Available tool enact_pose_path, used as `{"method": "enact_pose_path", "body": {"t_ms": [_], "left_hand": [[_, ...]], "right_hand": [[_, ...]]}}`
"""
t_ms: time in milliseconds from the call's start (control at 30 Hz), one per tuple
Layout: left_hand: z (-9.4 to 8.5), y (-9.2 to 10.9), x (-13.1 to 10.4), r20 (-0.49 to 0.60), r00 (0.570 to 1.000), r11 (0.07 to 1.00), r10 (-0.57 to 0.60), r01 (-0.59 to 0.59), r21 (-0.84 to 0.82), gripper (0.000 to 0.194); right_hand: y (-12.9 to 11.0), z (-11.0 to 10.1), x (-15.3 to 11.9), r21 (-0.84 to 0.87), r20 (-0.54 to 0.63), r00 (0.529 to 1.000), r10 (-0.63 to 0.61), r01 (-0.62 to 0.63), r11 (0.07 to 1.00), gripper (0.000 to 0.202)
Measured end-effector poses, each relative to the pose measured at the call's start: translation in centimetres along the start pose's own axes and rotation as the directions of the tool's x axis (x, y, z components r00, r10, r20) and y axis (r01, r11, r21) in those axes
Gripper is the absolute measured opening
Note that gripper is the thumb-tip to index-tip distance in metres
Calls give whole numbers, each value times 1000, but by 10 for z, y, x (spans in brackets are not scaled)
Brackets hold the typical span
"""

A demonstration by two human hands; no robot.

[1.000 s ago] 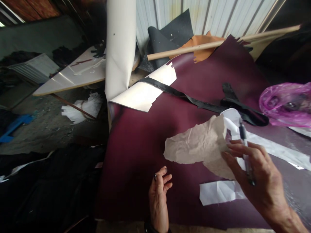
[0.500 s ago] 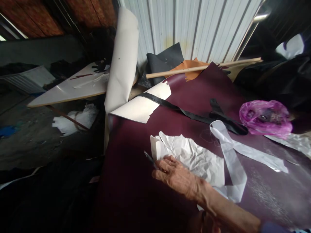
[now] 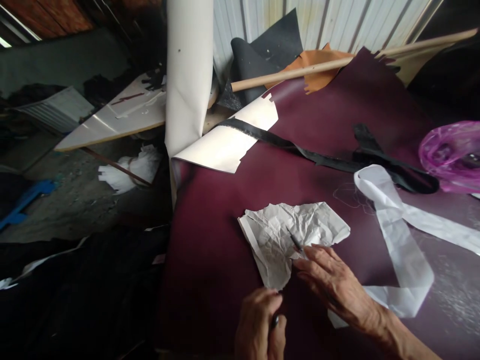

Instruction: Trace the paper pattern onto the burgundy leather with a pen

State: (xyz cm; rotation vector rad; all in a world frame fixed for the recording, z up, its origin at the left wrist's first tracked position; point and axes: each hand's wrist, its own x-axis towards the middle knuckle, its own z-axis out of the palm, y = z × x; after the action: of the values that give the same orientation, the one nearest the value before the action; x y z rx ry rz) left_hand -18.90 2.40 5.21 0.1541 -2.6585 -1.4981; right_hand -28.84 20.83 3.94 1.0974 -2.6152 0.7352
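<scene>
The right hand [image 3: 333, 282], fingers closed around a pen [image 3: 296, 241], rests at the lower edge of the crumpled paper [image 3: 275, 235]. The left hand [image 3: 259, 320], fingers curled, meets the paper's bottom tip at six o'clock; whether it grips is unclear. Creased and torn-edged, the paper lies on maroon sheeting [image 3: 213, 255], with white ribbon [image 3: 401, 250] at three o'clock.

the bare maroon sheet [image 3: 210, 220] left of the crumpled paper [image 3: 300, 225] leaves my hands a way through; beyond, the black strip [image 3: 277, 142] crosses, and the white ribbon [image 3: 399, 240] blocks my right.
</scene>
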Motion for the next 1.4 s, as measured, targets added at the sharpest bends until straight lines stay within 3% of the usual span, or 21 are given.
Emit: {"method": "enact_pose_path", "body": {"t_ms": [100,267,467,600,700,767,900,967,1200,1400], "left_hand": [[8,-13,29,75,990,956,119,-135,262,37],[12,-29,45,159,981,830,114,-182,528,37],[-5,-46,31,92,977,735,193,-206,646,25],[-10,-28,32,113,936,735,334,-334,590,21],[7,-4,51,177,894,739,412,-441,508,27],[26,3,69,225,894,734,387,-446,512,34],[50,-16,91,279,928,717,248,-369,591,39],[45,-32,91,292,936,702,197,-342,624,41],[-6,-71,72,291,947,623,134,-309,719,41],[-14,-85,66,283,941,593,188,-338,730,40]], "right_hand": [[19,2,-14,-124,43,997,57,-51,991,23],[36,14,-35,-283,88,987,135,-105,953,23],[37,10,-47,-334,109,982,157,-112,936,23],[37,9,-49,-343,128,976,175,-122,932,25],[36,12,-50,-332,107,978,179,-135,934,25],[36,13,-50,-337,104,978,180,-136,932,25],[38,10,-53,-357,93,987,133,-92,929,25],[40,7,-53,-360,91,989,114,-74,930,27],[44,7,-58,-328,103,984,143,-102,939,29],[43,9,-59,-315,102,982,159,-120,942,23]]}}
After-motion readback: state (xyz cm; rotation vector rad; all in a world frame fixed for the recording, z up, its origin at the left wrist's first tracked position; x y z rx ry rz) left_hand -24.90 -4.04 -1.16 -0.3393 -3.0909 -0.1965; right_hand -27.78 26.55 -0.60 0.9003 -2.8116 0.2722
